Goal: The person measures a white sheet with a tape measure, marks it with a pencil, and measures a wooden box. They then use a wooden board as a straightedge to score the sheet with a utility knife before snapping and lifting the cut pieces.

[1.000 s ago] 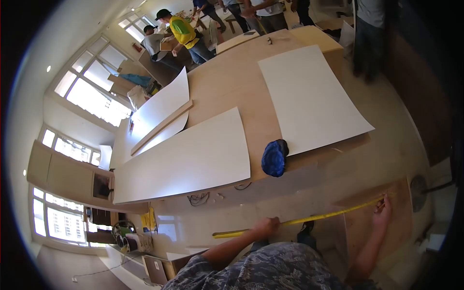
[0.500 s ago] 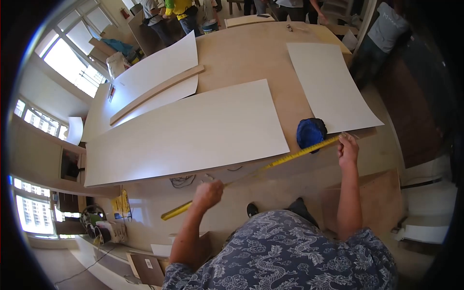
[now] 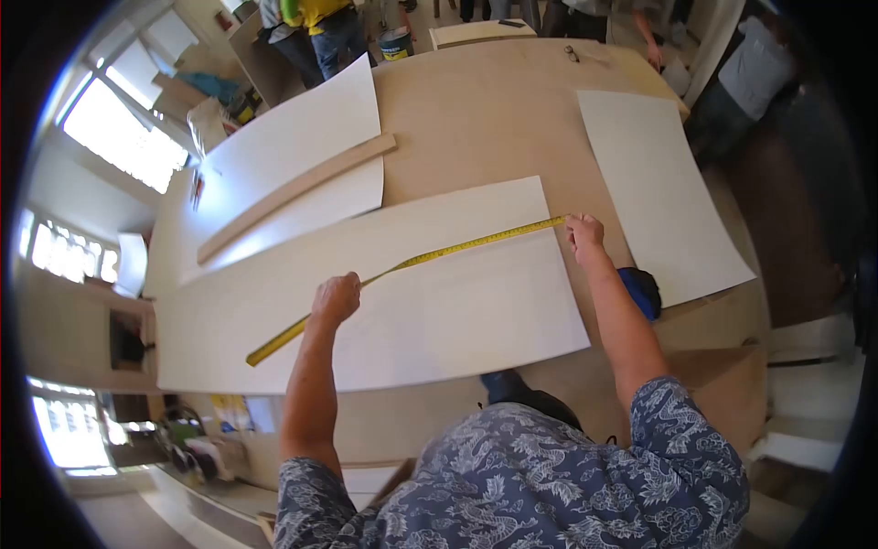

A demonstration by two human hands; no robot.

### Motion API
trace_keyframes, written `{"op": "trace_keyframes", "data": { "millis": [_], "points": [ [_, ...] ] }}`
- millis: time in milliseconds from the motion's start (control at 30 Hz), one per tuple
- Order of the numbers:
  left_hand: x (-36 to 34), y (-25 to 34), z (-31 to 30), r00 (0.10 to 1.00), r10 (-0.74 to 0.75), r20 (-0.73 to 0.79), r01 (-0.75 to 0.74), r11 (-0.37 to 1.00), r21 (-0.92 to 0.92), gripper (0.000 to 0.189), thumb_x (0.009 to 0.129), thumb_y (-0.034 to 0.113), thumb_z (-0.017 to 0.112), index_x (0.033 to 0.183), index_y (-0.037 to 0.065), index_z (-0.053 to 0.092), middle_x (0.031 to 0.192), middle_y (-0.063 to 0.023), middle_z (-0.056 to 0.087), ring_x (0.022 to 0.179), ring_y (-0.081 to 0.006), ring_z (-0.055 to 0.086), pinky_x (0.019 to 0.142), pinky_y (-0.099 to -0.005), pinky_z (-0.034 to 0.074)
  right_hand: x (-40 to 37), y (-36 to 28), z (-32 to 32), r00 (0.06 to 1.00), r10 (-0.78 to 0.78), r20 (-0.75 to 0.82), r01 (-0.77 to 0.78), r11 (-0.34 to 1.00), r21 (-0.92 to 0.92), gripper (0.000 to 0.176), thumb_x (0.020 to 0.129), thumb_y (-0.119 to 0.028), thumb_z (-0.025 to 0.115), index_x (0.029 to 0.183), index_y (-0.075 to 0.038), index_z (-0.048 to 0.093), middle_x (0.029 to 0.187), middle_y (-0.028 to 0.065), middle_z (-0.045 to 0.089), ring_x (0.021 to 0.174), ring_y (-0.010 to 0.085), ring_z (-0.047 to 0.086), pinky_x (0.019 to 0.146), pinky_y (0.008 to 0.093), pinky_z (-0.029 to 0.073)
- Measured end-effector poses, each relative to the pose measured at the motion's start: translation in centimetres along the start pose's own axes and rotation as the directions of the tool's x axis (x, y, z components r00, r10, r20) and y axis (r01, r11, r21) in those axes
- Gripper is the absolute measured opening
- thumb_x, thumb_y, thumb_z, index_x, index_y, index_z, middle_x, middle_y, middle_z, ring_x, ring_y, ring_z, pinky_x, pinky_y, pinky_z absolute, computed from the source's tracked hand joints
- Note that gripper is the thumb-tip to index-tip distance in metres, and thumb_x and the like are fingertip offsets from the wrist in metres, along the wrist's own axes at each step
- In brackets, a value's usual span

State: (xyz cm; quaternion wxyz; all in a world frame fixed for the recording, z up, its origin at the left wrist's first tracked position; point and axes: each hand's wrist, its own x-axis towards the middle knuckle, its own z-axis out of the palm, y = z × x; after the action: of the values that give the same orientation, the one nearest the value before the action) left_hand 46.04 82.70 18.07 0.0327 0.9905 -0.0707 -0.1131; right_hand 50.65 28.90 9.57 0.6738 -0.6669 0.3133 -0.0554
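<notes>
A yellow tape measure (image 3: 476, 243) stretches between my hands over a long white sheet (image 3: 439, 320) on the large brown table (image 3: 457, 110). My left hand (image 3: 337, 298) is closed around the tape above the middle of the sheet, and a length of blade sticks out past it to the lower left. My right hand (image 3: 583, 232) grips the tape's other end near the sheet's right edge. The blade twists a little beside my left hand. Partly hidden behind my right forearm sits a blue and black pouch (image 3: 642, 293) on the table.
A wooden strip (image 3: 297, 197) lies across another white sheet (image 3: 311, 128) at the back left. A third white sheet (image 3: 663, 201) is on the right. Glasses (image 3: 572, 54) rest near the far edge. Several people stand beyond the table, one in a grey shirt (image 3: 759, 69) at right.
Both hands have moved forward and left, carrying the stretched tape from in front of the table edge to over the long white sheet. The view has shifted closer to the table.
</notes>
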Motion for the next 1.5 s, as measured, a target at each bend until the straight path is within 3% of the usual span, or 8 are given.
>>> {"op": "trace_keyframes", "data": {
  "millis": [267, 367, 467, 567, 933, 1300, 1400, 1500],
  "points": [
    [11.0, -4.7, 1.3, 0.995, -0.021, 0.098, 0.028, 0.997, -0.070, 0.019, 0.096, 0.020, 0.056, 0.100, 0.008, 0.071, 0.096, -0.0219, 0.072, 0.095, -0.0422, 0.068, 0.084, -0.0506, 0.053, 10.0, 5.2, 8.0, 0.974, -0.128, -0.186, 0.071, 0.956, -0.286, 0.024, 0.087, -0.020, 0.071, 0.071, -0.006, 0.060, 0.069, 0.0061, 0.063, 0.057, 0.0195, 0.060, 0.054, 0.0368, 0.047],
    [13.7, -5.1, 1.4, 0.993, -0.009, 0.118, 0.023, 0.993, -0.119, 0.021, 0.096, 0.025, 0.059, 0.101, 0.008, 0.071, 0.098, -0.0216, 0.072, 0.097, -0.0417, 0.068, 0.085, -0.0500, 0.053, 8.7, 3.2, 8.7, 0.947, -0.191, -0.258, 0.005, 0.811, -0.586, 0.024, 0.087, -0.027, 0.070, 0.085, -0.003, 0.069, 0.088, 0.0154, 0.074, 0.084, 0.0311, 0.071, 0.077, 0.0425, 0.054],
    [15.6, -5.6, 2.0, 0.989, -0.001, 0.145, 0.018, 0.993, -0.116, 0.024, 0.096, 0.028, 0.061, 0.102, 0.008, 0.072, 0.101, -0.0213, 0.072, 0.100, -0.0409, 0.067, 0.087, -0.0492, 0.053, 8.3, 2.9, 9.0, 0.941, -0.165, -0.294, -0.050, 0.794, -0.606, 0.029, 0.088, -0.033, 0.069, 0.094, -0.005, 0.074, 0.097, 0.0177, 0.075, 0.095, 0.0367, 0.072, 0.084, 0.0437, 0.054],
    [17.4, -5.9, 2.4, 0.983, -0.008, 0.185, 0.024, 0.996, -0.088, 0.026, 0.096, 0.028, 0.062, 0.104, 0.006, 0.073, 0.104, -0.0212, 0.072, 0.103, -0.0398, 0.067, 0.090, -0.0484, 0.053, 9.8, 5.8, 8.3, 0.882, -0.376, -0.285, 0.087, 0.723, -0.686, 0.030, 0.088, -0.034, 0.070, 0.096, -0.006, 0.075, 0.099, 0.0162, 0.076, 0.094, 0.0358, 0.072, 0.084, 0.0424, 0.055],
    [19.4, -5.6, 0.1, 0.969, -0.040, 0.242, 0.059, 0.996, -0.071, 0.026, 0.083, 0.018, 0.063, 0.102, 0.004, 0.076, 0.107, -0.0186, 0.074, 0.105, -0.0362, 0.069, 0.091, -0.0421, 0.055, 10.8, 7.0, 6.5, 0.888, -0.334, -0.315, 0.052, 0.754, -0.654, 0.028, 0.086, -0.034, 0.074, 0.095, -0.007, 0.077, 0.087, 0.0102, 0.076, 0.080, 0.0245, 0.071, 0.077, 0.0368, 0.053],
    [18.8, -5.9, 1.1, 0.963, -0.124, 0.241, 0.154, 0.982, -0.110, 0.034, 0.085, 0.033, 0.070, 0.102, 0.004, 0.077, 0.106, -0.0165, 0.075, 0.105, -0.0332, 0.070, 0.091, -0.0417, 0.055, 9.0, 5.8, 7.6, 0.835, -0.464, -0.296, 0.097, 0.653, -0.751, 0.033, 0.087, -0.032, 0.075, 0.101, -0.002, 0.073, 0.090, 0.0107, 0.074, 0.077, 0.0191, 0.067, 0.073, 0.0349, 0.053],
    [18.9, -5.7, 0.8, 0.956, -0.138, 0.260, 0.168, 0.981, -0.097, 0.030, 0.085, 0.027, 0.069, 0.103, 0.005, 0.076, 0.107, -0.0154, 0.075, 0.103, -0.0330, 0.071, 0.090, -0.0408, 0.056, 9.6, 6.8, 6.8, 0.611, -0.708, -0.354, 0.162, 0.550, -0.819, 0.029, 0.090, -0.029, 0.072, 0.103, -0.003, 0.069, 0.092, 0.0097, 0.071, 0.076, 0.0167, 0.066, 0.069, 0.0340, 0.052],
    [19.3, -7.1, 2.8, 0.971, -0.122, 0.206, 0.142, 0.986, -0.087, 0.038, 0.085, 0.037, 0.071, 0.103, 0.004, 0.076, 0.108, -0.0168, 0.075, 0.106, -0.0346, 0.069, 0.092, -0.0430, 0.055, 1.9, 4.5, 9.6, 0.921, -0.252, -0.298, 0.190, 0.956, -0.224, 0.019, 0.096, -0.026, 0.067, 0.101, -0.007, 0.066, 0.091, 0.0064, 0.068, 0.075, 0.0160, 0.065, 0.066, 0.0336, 0.050]
  ]
}}
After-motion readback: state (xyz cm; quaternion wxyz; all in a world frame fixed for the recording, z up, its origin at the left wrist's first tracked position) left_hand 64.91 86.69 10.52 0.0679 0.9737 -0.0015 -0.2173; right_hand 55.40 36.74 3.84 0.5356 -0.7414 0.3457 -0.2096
